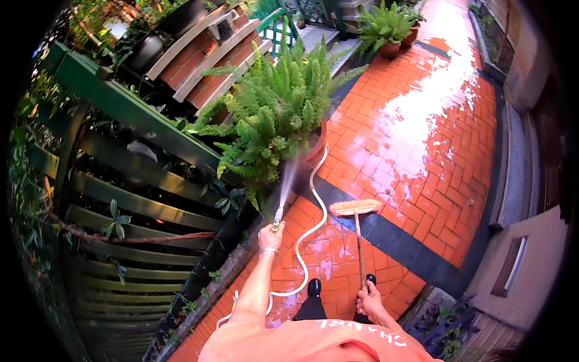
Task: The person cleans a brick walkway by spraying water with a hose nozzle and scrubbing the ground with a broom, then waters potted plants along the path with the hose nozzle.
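Path looks wet already; can't tell what's swept. Left hand is clamped on the spraying nozzle near path's left edge, right hand wrapped round the broom.

Orange-red brick paving runs in a herringbone pattern, wet and shiny, crossed by a dark stone band; strong daylight glares white off its far stretch; on the left stands a green slatted fence, with leafy foliage crowding round it; beyond rises a stepped brick structure; potted ferns line the far edge; on the right, a grey stone ledge skirts the building, above a pale wall.
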`<state>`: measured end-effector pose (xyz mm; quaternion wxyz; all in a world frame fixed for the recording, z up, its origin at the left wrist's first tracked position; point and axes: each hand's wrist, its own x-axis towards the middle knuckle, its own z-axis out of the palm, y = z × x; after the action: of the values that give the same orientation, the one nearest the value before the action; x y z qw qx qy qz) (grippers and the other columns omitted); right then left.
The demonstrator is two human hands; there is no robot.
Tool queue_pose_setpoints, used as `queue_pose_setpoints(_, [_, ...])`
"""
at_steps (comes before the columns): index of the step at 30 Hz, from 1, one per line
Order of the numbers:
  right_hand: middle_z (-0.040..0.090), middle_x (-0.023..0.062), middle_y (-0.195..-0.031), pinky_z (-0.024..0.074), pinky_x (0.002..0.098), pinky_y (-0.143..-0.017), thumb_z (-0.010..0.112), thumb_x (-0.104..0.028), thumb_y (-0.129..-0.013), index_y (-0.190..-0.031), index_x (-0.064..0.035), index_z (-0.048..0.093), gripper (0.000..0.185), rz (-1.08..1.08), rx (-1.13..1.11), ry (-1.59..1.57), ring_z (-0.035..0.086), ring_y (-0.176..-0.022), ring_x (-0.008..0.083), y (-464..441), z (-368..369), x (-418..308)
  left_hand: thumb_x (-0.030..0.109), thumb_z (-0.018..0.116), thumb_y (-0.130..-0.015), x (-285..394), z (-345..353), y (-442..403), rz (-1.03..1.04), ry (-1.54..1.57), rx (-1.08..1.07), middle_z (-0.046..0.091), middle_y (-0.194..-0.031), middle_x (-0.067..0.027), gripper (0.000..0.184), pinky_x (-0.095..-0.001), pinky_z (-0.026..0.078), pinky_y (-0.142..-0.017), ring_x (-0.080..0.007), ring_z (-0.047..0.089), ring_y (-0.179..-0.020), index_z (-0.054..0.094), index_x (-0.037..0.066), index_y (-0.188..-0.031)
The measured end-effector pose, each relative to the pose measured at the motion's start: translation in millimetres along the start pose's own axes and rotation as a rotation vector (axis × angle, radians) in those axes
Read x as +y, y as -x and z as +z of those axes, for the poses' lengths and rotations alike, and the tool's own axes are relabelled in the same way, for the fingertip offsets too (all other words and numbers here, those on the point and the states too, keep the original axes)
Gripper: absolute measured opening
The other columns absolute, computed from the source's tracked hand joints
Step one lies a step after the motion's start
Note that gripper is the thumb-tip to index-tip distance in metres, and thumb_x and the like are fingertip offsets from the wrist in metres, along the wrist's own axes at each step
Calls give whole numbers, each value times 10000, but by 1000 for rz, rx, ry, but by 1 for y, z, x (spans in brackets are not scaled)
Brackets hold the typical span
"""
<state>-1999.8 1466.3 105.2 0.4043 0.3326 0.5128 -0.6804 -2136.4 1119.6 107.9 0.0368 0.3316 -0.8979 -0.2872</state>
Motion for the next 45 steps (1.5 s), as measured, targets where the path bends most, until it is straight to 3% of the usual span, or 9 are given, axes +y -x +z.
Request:
queue_pose_setpoints(6, [388,32,-531,350,289,-318,409,-1,-871,-1237,-141,374,394,-30,-72,-46,389,-379,132,-10,-58,-23,526,673,-736,2,-27,27,-21,93,-79,579,-614,-180,523,-402,438,-587,-254,591,-604,622,9,-670])
queue_pose_setpoints(13, [392,44,-573,348,278,-357,470,-3,-865,-1137,-150,423,313,44,-9,-55,399,-432,138,-29,-74,-37,469,699,-753,-30,-96,30,-19,186,-18,566,-522,-41,457,-320,433,-508,-112,521,-497,643,33,-632])
queue_pose_setpoints(15, [485,-6,-609,388,246,-422,578,-244,-886,-1122,-122,575,266,-99,19,86,463,-499,98,-13,-68,-43,314,716,-789,2,-145,54,-43,287,-2,527,-511,0,370,-243,386,-404,-80,490,-431,565,50,-579])
queue_pose_setpoints(17, [457,-16,-606,364,224,-413,540,-168,-901,-1234,-127,496,338,-53,35,35,431,-474,82,-31,-71,-45,286,704,-799,6,-183,67,-58,305,47,518,-504,-6,349,-249,377,-389,-86,482,-417,567,48,-584])
queue_pose_setpoints(19, [379,42,-569,365,288,-363,472,2,-859,-1055,-123,425,237,85,-95,25,405,-436,142,-49,-85,-51,243,669,-824,42,-228,94,-89,491,96,509,-497,-13,307,-251,382,-369,-97,482,-403,572,37,-618])
queue_pose_setpoints(24, [435,75,-555,374,309,-346,494,30,-842,-968,-100,403,203,14,-138,309,450,-424,161,-45,-97,-79,231,620,-860,115,-327,144,155,612,327,518,-534,-12,225,-253,381,-333,-90,480,-395,616,13,-802])
queue_pose_setpoints(27, [442,91,-553,359,306,-343,502,25,-849,-955,-108,396,201,70,-133,197,443,-426,155,-45,-119,-103,286,628,-861,152,-381,169,260,648,418,520,-549,-24,268,-258,392,-324,-103,483,-379,614,18,-861])
queue_pose_setpoints(33, [402,62,-583,340,298,-372,476,20,-854,-972,-68,387,172,99,-219,267,409,-443,148,-32,-148,-139,462,639,-828,216,-437,204,302,570,611,461,-457,-20,490,-252,372,-308,-123,473,-343,510,56,-586])
queue_pose_setpoints(45, [443,84,-530,374,323,-358,480,8,-862,-921,-17,418,90,38,-277,395,439,-398,184,-58,-168,-139,509,605,-832,287,-466,248,273,604,664,436,-445,-24,510,-260,358,-322,-140,442,-319,479,75,-595])
